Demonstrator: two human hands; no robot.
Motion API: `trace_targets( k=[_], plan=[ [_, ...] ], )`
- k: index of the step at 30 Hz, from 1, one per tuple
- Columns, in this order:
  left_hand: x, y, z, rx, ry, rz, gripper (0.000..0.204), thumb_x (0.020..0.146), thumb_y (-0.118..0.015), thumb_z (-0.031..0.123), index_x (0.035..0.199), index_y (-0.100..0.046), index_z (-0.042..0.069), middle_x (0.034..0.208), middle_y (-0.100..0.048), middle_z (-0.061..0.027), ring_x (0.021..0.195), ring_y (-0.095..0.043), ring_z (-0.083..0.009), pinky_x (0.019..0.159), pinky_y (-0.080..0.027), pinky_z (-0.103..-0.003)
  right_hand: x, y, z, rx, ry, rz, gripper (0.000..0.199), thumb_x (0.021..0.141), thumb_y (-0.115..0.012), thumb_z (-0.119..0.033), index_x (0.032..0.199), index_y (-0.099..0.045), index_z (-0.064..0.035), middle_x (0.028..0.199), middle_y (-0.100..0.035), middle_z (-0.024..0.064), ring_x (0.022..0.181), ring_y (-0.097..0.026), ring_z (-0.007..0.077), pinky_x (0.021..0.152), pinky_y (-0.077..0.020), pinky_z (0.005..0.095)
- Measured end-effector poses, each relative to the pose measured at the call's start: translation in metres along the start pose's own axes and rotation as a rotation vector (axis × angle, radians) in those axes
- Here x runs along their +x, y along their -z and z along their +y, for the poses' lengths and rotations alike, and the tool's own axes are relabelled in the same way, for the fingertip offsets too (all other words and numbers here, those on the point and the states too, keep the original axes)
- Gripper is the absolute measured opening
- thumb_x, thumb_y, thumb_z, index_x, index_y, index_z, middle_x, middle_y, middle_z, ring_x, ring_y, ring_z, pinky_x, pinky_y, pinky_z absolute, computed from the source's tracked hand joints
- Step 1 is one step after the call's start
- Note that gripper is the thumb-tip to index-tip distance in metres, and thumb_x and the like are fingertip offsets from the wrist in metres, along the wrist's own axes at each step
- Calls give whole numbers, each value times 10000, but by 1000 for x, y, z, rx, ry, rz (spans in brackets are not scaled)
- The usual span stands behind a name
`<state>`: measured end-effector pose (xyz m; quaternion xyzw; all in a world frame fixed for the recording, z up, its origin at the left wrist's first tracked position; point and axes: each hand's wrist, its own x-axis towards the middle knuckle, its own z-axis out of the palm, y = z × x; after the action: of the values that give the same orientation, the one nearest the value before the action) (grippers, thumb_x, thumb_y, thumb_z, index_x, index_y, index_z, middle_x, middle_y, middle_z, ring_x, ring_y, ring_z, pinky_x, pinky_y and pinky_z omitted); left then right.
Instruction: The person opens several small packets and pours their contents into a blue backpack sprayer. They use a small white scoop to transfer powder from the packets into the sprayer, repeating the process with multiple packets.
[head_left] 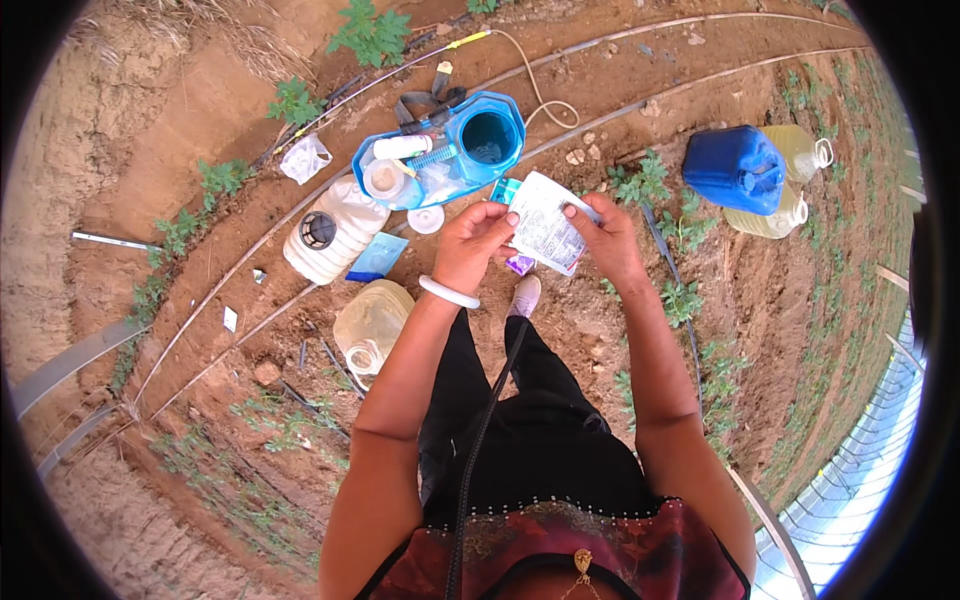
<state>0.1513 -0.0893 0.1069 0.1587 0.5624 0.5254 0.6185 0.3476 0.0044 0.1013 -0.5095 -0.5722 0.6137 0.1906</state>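
Note:
Between my two hands is a white printed packet [547,222], held over the soil in front of my body. My left hand [470,248] pinches its left edge, thumb on top. At its upper right, my right hand [610,240] grips it the same way. Small teal [505,189] and purple [520,264] patches show around it; whether they belong to other packets is hidden. Just beyond stands a blue sprayer tank [440,150] with a round opening [488,137], a white bottle [402,147] and a clear cup [383,180] on its top.
Left of me are a whitish jug [335,230], a blue packet [378,257] and a clear jug [372,325]. A blue jerrycan [735,170] and yellowish jugs [790,155] stand at right. A hose [690,350], spray wand [400,70] and young plants [640,180] lie around.

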Motion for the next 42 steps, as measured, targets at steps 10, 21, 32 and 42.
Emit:
trace_targets(
  k=[10, 21, 32, 42],
  plan=[
    [-14, -5, -9, -47, -167, -168, 368, 917, -670, 132, 1235, -562, -20, 1141, -645, -107, 964, -650, -173, 777, -571, -308, -2, -2, 13, 127, 4, 44, 127, 930, -675, -172, 919, -652, -48, 792, -591, -42, 736, -524, 28, 637, -438, 217],
    [-18, -17, -13, 730, -661, 274, 177, 850, -660, 53, 1022, -682, 22, 859, -692, -139, 744, -668, -265, 633, -523, -349, -23, -20, -32, -156, 201, 170, 181, 891, -718, -181, 921, -634, -23, 780, -618, 9, 708, -544, 61, 657, -452, 219],
    [-25, -25, -11, 787, -714, 240, 209, 808, -664, 35, 1017, -671, 43, 864, -684, -150, 762, -673, -320, 651, -535, -400, -26, -38, -12, 202, 59, -42, 223, 883, -739, -211, 901, -654, -5, 812, -666, 22, 748, -562, 54, 649, -461, 226],
    [-29, -28, -10, 750, -659, 213, 197, 823, -656, 44, 1019, -668, 31, 865, -685, -169, 768, -676, -340, 649, -532, -413, -28, -32, -17, 189, 33, -90, 194, 871, -748, -170, 930, -667, -4, 811, -661, 16, 760, -566, 56, 663, -464, 223]
  ],
)
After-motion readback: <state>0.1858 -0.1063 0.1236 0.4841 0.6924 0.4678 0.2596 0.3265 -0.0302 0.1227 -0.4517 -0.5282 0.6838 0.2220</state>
